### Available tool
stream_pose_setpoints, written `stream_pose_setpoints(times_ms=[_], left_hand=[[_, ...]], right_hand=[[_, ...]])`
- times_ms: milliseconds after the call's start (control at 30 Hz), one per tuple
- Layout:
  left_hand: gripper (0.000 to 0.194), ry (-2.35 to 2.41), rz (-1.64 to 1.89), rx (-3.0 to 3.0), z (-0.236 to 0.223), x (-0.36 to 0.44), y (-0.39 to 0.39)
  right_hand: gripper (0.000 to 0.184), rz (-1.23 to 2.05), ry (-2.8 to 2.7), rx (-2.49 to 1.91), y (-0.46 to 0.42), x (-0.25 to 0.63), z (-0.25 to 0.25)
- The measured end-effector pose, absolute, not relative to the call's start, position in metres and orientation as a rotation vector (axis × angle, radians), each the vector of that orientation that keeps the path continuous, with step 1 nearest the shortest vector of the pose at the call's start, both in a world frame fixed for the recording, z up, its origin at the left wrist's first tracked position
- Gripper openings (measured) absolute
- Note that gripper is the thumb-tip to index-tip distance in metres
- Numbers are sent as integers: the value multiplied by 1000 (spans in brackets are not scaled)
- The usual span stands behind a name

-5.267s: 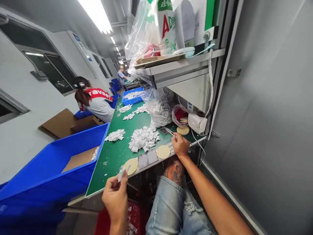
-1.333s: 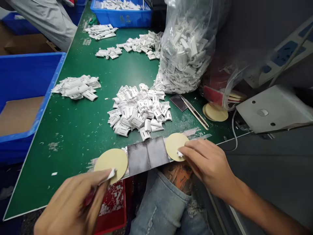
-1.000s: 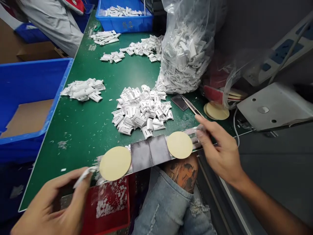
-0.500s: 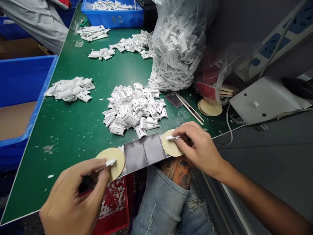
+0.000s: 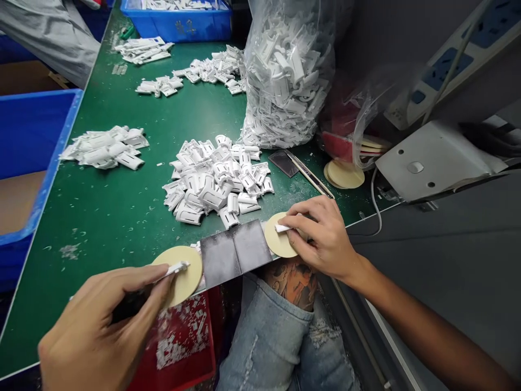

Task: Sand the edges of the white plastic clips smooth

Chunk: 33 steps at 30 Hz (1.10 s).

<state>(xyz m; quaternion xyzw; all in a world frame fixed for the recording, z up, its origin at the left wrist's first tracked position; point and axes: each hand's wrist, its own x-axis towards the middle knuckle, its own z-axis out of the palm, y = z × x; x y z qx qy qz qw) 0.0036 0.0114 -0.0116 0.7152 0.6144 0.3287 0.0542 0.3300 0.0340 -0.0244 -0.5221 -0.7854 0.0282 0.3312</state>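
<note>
My left hand (image 5: pixel 109 315) pinches a small white plastic part (image 5: pixel 177 268) between thumb and forefinger, over a round cream sanding disc (image 5: pixel 189 277) at the table's front edge. Another white plastic part (image 5: pixel 281 228) is gripped in my right hand (image 5: pixel 321 231), at a second cream disc (image 5: pixel 279 247). Whether either part touches its disc is hard to tell. Between the discs lie two dark grey sheets of what looks like sandpaper (image 5: pixel 236 252). Just behind them is a heap of curved white plastic parts (image 5: pixel 215 179) with slots.
A clear bag of white parts (image 5: pixel 285 87) stands behind the heap. Smaller piles (image 5: pixel 108 147) lie at left. Tweezers (image 5: pixel 309 174) and spare discs (image 5: pixel 345 174) rest at right, near a metal box (image 5: pixel 435 163). A red bin (image 5: pixel 183 374) sits below; blue bins (image 5: pixel 49 163) flank the table.
The white part in my right hand has turned, its tip now pointing more to the left. My left hand still pinches its part over the disc. The whole view has shifted slightly.
</note>
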Motion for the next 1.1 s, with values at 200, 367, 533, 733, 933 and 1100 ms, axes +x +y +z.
stream_pose_setpoints(times_ms=[200,367,533,733,933,1100], left_hand=[[11,1632,869,2446,-5,3,5],[19,1652,818,2467,-7,11,-2],[10,1756,830,2416,-7,14,2],[11,1714,857,2439,-6,13,-2],[10,1690,902,2464,-7,15,-3],[5,1744,926,2418,-8,14,3]], right_hand=[[20,93,-2207,-1293,26,337,-11],[18,-121,-2323,-1327,22,333,-5],[13,-443,-2428,-1272,26,321,3],[16,-588,-2471,-1221,28,318,8],[11,-592,-2474,-1134,25,319,10],[10,-605,-2457,-1121,25,321,10]])
